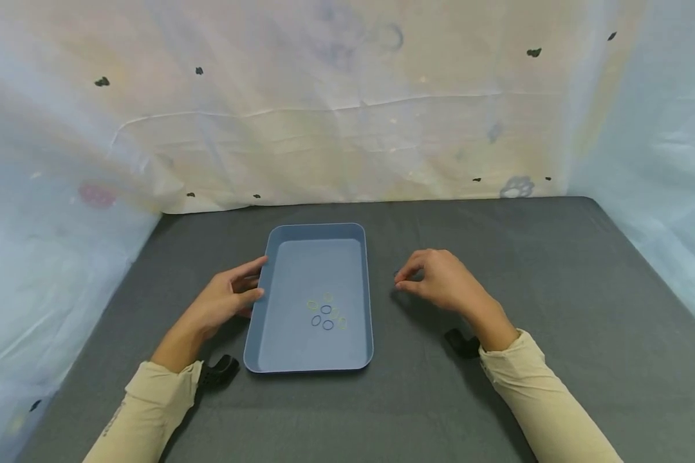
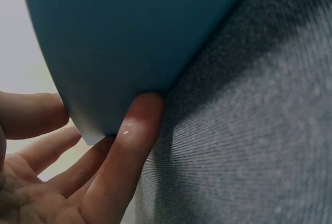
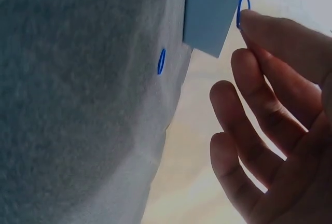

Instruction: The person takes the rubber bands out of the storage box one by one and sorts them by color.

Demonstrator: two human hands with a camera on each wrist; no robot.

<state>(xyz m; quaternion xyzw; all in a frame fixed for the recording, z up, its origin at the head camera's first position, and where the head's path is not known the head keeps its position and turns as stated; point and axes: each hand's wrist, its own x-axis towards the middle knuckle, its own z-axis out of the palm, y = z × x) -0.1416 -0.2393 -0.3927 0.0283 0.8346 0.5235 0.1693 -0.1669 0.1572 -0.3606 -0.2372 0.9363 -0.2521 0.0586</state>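
A blue-grey tray lies on the dark cloth. Against the outside of its left wall rests my left hand, thumb and fingers touching the side and rim. In the left wrist view the thumb presses the wall near the cloth. My right hand, right of the tray and above the cloth, pinches a thin blue rubber band between thumb and forefinger. Another blue rubber band lies on the cloth in the right wrist view. Several blue and pale yellow rubber bands lie inside the tray.
The grey cloth covers the table around the tray. Patterned light sheets hang behind and at both sides. A black wrist strap piece shows beneath the right wrist, and a similar one by the left.
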